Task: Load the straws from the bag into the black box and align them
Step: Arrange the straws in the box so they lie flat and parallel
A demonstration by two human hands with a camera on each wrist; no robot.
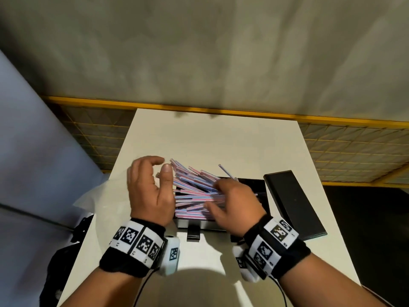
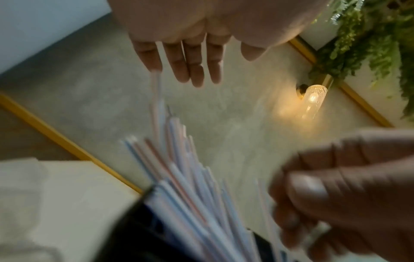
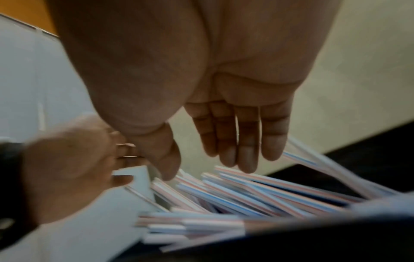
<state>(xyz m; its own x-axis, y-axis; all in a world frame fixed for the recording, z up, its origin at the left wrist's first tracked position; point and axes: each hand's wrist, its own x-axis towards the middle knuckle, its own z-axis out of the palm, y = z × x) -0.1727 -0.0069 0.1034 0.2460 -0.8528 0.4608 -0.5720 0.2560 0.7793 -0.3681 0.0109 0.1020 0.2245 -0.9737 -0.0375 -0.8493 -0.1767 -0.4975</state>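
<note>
Many striped pink, blue and white straws (image 1: 194, 191) lie fanned and crossed in the black box (image 1: 208, 224), their left ends sticking out past its left wall. My left hand (image 1: 152, 187) stands edge-on at those ends with relaxed fingers and holds nothing. In the left wrist view its straight fingers (image 2: 190, 65) meet one straw tip above the straws (image 2: 186, 186). My right hand (image 1: 232, 200) lies spread on top of the pile. In the right wrist view its straight fingers (image 3: 226, 152) touch the straws (image 3: 246, 195).
The box's black lid (image 1: 292, 202) lies to the right of the box on the white table (image 1: 210, 140). A clear plastic bag (image 1: 99, 200) lies at the table's left edge beside my left hand. A yellow-framed mesh fence (image 1: 354, 147) runs behind the table.
</note>
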